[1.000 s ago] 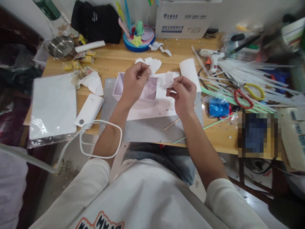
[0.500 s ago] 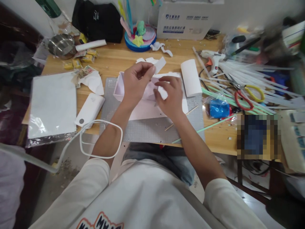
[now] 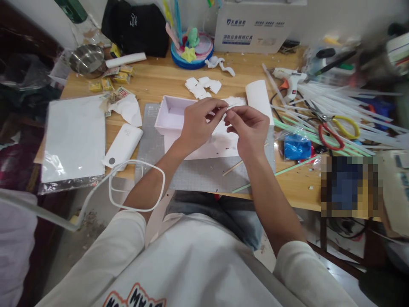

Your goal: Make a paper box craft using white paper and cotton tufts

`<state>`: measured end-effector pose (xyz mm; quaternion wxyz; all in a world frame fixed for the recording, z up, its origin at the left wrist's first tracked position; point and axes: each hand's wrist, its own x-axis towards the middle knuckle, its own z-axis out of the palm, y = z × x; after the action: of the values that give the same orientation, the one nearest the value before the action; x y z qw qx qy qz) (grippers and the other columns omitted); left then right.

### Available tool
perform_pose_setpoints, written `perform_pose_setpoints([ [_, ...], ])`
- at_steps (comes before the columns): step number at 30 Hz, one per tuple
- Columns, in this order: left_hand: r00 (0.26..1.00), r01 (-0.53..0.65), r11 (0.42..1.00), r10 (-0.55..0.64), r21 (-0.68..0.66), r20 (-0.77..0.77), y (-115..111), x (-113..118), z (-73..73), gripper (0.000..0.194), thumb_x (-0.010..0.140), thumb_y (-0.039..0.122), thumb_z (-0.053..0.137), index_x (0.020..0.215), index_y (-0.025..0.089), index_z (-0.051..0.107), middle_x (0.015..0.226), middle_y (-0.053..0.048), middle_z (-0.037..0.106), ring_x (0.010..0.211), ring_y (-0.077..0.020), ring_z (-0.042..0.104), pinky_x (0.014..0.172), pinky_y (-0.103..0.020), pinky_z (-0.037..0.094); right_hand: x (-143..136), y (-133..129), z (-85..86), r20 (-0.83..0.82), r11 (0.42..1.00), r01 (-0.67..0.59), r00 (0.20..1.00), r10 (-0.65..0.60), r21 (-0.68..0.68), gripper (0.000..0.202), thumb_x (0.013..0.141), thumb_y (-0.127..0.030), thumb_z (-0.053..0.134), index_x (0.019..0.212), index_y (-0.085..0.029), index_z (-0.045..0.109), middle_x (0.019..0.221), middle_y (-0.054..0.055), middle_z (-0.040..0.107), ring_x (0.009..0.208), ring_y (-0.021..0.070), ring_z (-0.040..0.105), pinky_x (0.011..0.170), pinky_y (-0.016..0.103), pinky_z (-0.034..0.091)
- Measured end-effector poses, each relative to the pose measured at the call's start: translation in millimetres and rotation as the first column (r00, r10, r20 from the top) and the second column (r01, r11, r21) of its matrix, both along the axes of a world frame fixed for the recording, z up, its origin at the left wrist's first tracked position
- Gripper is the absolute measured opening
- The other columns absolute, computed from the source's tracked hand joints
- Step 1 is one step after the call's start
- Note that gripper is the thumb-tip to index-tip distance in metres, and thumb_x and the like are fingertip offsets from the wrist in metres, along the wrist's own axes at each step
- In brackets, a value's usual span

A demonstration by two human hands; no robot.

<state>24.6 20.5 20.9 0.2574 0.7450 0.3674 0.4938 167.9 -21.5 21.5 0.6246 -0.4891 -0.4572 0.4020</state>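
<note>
Both hands meet above a white sheet (image 3: pixel 204 150) on the grey cutting mat (image 3: pixel 191 177). My left hand (image 3: pixel 203 119) pinches a small white paper piece (image 3: pixel 234 105), seen nearly edge-on. Thumb and fingers of my right hand (image 3: pixel 251 128) are pressed together at the same piece. Behind my left hand stands an open pale lilac box (image 3: pixel 172 113), its right part covered by that hand. Several small white paper pieces (image 3: pixel 200 87) lie beyond the hands. A curled white sheet (image 3: pixel 259 96) is behind my right hand.
Glue gun (image 3: pixel 291 81), scissors (image 3: pixel 332 128) and many glue sticks (image 3: pixel 348 102) crowd the right side. At left are a white power bank (image 3: pixel 124 145), a bagged white pack (image 3: pixel 75 136) and a metal bowl (image 3: pixel 87 59). A thin wooden stick (image 3: pixel 232 168) lies on the mat.
My right hand has moved right and up, and its fingers have closed at the paper piece. My left hand has shifted right and lower, uncovering more of the box. The view has shifted slightly.
</note>
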Motion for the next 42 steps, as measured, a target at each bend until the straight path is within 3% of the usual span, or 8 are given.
perform_pose_setpoints([
  [4, 0.996, 0.050, 0.998, -0.047, -0.036, 0.079, -0.4, 2.2, 0.2, 0.007, 0.092, 0.023, 0.069, 0.093, 0.018, 0.074, 0.091, -0.003, 0.077, 0.078, -0.0106, 0.072, 0.070, -0.020, 0.059, -0.7, 0.6, -4.6, -0.027, 0.999, 0.035, 0.999, -0.036, -0.027, 0.019, 0.078, -0.043, 0.080, 0.083, -0.026, 0.074, 0.075, -0.005, 0.070, 0.063, 0.0077, 0.064, 0.051, 0.019, 0.054],
  [11, 0.984, 0.127, 0.985, -0.110, -0.120, 0.137, 0.1, 2.3, -1.8, 0.020, 0.094, 0.036, 0.068, 0.102, 0.019, 0.075, 0.101, -0.007, 0.078, 0.087, -0.0158, 0.076, 0.079, -0.029, 0.065, 1.2, 1.5, -4.8, -0.073, 0.996, 0.023, 0.997, -0.030, -0.084, 0.021, 0.076, -0.043, 0.081, 0.088, -0.027, 0.077, 0.080, -0.003, 0.073, 0.068, 0.0097, 0.067, 0.057, 0.023, 0.060],
  [24, 0.987, 0.155, 0.987, -0.156, 0.039, 0.034, 3.8, -0.3, -6.5, 0.022, 0.099, 0.036, 0.061, 0.107, 0.026, 0.078, 0.109, -0.005, 0.078, 0.104, -0.0179, 0.074, 0.085, -0.030, 0.063, 1.3, 1.0, -2.9, -0.093, 0.985, 0.018, 0.995, -0.034, -0.172, 0.023, 0.078, -0.045, 0.079, 0.087, -0.024, 0.075, 0.075, -0.002, 0.069, 0.069, 0.0107, 0.066, 0.064, 0.026, 0.061],
  [29, 0.994, 0.109, 0.994, -0.109, 0.020, -0.005, -1.1, 0.7, -1.2, 0.020, 0.097, 0.031, 0.063, 0.107, 0.023, 0.078, 0.110, -0.006, 0.078, 0.104, -0.0177, 0.074, 0.087, -0.030, 0.062, 1.8, 2.6, -5.3, -0.130, 0.985, 0.009, 0.991, -0.032, -0.172, 0.024, 0.077, -0.046, 0.079, 0.085, -0.024, 0.073, 0.074, -0.003, 0.068, 0.068, 0.0103, 0.065, 0.062, 0.026, 0.061],
  [42, 0.992, 0.127, 0.989, -0.125, -0.070, 0.027, -4.0, 2.0, 1.4, 0.018, 0.096, 0.029, 0.065, 0.107, 0.023, 0.078, 0.111, -0.006, 0.077, 0.104, -0.0177, 0.073, 0.083, -0.029, 0.064, 2.1, 2.8, -7.8, -0.098, 0.989, -0.007, 0.995, -0.008, -0.146, 0.028, 0.080, -0.051, 0.077, 0.087, -0.025, 0.069, 0.077, -0.003, 0.067, 0.070, 0.0096, 0.065, 0.061, 0.024, 0.061],
])
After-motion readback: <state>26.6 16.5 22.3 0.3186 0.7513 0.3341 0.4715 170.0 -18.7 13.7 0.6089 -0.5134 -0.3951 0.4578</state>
